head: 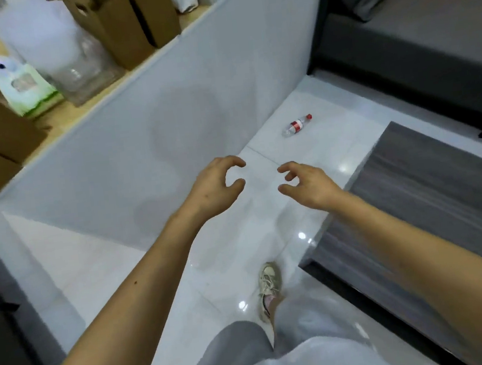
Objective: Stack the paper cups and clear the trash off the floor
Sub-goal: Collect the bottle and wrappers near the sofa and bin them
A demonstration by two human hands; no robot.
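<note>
Your left hand (219, 184) and right hand (309, 183) hover empty (fingers curled apart), 1 plastic bottle (297, 125) lying on the floor (99, 267) beyond.

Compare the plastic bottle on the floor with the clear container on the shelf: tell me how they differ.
The plastic bottle lies on its side on the white floor tiles; the clear container stands upright on the shelf. The bottle has a red cap and red label; the container shows neither. The bottle looks far smaller. Both are see-through.
</note>
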